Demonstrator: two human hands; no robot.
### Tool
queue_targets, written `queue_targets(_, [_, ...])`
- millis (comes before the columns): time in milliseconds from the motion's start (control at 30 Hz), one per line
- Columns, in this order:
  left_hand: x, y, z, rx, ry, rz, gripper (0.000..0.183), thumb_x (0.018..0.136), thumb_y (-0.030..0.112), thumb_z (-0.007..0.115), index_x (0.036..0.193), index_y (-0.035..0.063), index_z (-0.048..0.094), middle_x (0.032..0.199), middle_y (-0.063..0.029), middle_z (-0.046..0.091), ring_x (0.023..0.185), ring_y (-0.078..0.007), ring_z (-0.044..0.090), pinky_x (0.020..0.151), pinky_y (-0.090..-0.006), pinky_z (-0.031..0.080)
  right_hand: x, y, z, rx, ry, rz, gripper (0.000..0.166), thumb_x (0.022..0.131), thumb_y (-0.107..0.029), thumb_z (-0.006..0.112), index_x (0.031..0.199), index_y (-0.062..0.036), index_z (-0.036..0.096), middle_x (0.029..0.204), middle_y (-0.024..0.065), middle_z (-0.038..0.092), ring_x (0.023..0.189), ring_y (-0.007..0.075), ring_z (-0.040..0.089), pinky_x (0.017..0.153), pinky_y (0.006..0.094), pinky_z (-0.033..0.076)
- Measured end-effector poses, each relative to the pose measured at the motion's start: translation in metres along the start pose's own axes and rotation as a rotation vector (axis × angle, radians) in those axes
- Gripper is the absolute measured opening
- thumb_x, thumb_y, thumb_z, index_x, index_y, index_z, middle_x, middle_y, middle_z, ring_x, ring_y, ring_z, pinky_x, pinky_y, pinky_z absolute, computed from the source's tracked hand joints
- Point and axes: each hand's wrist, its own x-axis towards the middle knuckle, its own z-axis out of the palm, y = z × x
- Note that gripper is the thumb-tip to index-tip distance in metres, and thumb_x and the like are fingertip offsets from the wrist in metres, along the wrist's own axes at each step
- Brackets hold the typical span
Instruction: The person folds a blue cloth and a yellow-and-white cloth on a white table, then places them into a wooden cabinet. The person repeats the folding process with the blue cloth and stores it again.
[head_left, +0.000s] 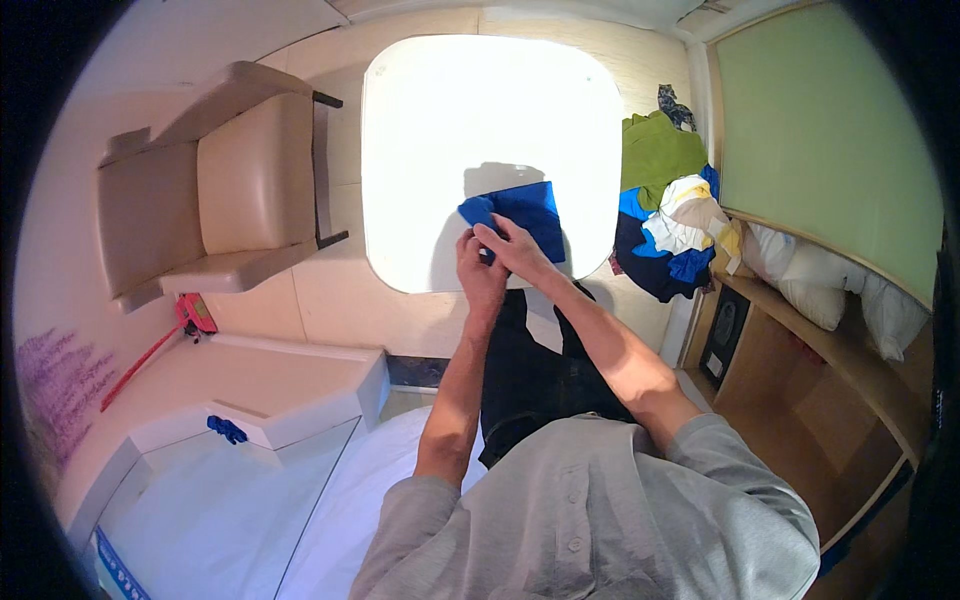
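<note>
A dark blue piece of cloth (529, 214), partly folded, lies over the near part of a bright white table (480, 105) with rounded corners. At its left end a lighter blue fold sticks up from the tabletop. My left hand (480, 264) grips the cloth's near left edge with bent fingers. Close against it, my right hand (516, 246) pinches the same end between thumb and fingers. The two hands touch or overlap, and they hide the part of the cloth between them.
Right of the table is a heap of clothes (667, 217), with green, white, blue and black pieces. A beige armchair (255, 180) stands at the left. Wooden shelving (810, 390) with white bags is at the right. A red-handled tool (142, 367) leans at lower left.
</note>
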Motion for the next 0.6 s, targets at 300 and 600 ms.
queue_targets(300, [-0.025, 0.027, 0.04, 0.063, -0.201, 0.083, 0.038, 0.077, 0.002, 0.074, 0.113, -0.0036, 0.062, 0.125, -0.0175, 0.055, 0.099, -0.0273, 0.065, 0.082, -0.0342, 0.055, 0.008, 0.018, -0.058, 0.184, 0.071, 0.199, 0.052, 0.079, -0.04, 0.073, 0.105, 0.004, 0.065, 0.101, 0.0156, 0.067, 0.092, 0.0222, 0.065, 0.08, 0.0347, 0.052])
queue_targets(600, [-0.041, -0.012, 0.018, 0.093, -0.142, -0.155, 0.023, 0.084, 0.009, 0.071, 0.105, 0.0005, 0.067, 0.103, -0.0124, 0.065, 0.074, -0.02, 0.065, 0.066, -0.0316, 0.052, 0.029, 0.057, -0.076, -0.373, 0.465, -0.025, 0.04, 0.078, -0.037, 0.071, 0.09, 0.0014, 0.074, 0.084, 0.0187, 0.072, 0.079, 0.0322, 0.07, 0.077, 0.0401, 0.054])
